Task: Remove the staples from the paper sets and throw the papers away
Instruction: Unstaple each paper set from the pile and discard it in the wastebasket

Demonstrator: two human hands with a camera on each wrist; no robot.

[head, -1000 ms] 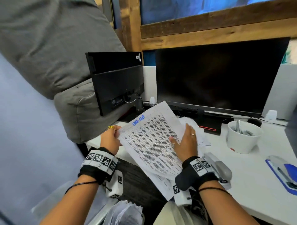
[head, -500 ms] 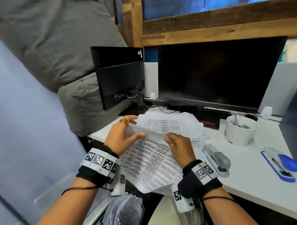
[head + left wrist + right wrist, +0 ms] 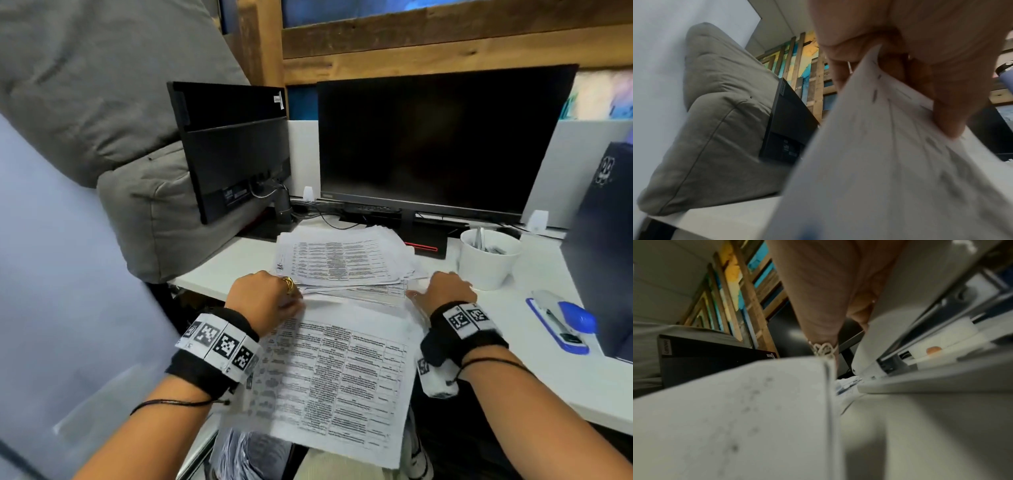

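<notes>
A printed paper set [image 3: 335, 370] lies flat over the near edge of the white desk [image 3: 548, 383], hanging towards my lap. My left hand [image 3: 270, 301] pinches its top left corner; the left wrist view shows thumb and fingers [image 3: 953, 113] clamped on the sheet [image 3: 890, 162]. My right hand [image 3: 445, 291] is at the set's top right corner, curled over the grey stapler [image 3: 920, 321], thumb on one side and fingers on the other. The head view hides that stapler under the hand. A pile of further paper sets [image 3: 342, 260] lies just behind both hands.
A white cup [image 3: 486, 257] holding metal bits stands right of the pile. A blue stapler [image 3: 565, 322] lies at the right. Two dark monitors [image 3: 445, 137] [image 3: 233, 147] stand at the back, a grey cushion [image 3: 137, 212] to the left. Crumpled papers [image 3: 246, 455] show below the desk edge.
The paper set came down from being held up to lying flat on the desk edge. My right hand left the sheet and moved right onto the grey stapler.
</notes>
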